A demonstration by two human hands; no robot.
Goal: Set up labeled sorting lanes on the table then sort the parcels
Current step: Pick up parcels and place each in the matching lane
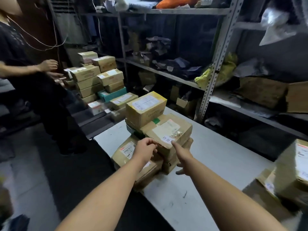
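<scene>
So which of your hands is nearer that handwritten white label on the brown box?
Right. The right hand has its fingertip on the handwritten label; the left hand is curled at the box's near left corner, beside it.

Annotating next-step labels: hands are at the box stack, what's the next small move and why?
Probably press the white handwritten paper label flat with the right hand. Its index finger already touches the label's edge on the large worn brown cardboard box, while the left hand, loosely curled, rests at that box's near corner.

Matt cardboard parcels (168, 130) — smooth table (216, 157)
</scene>
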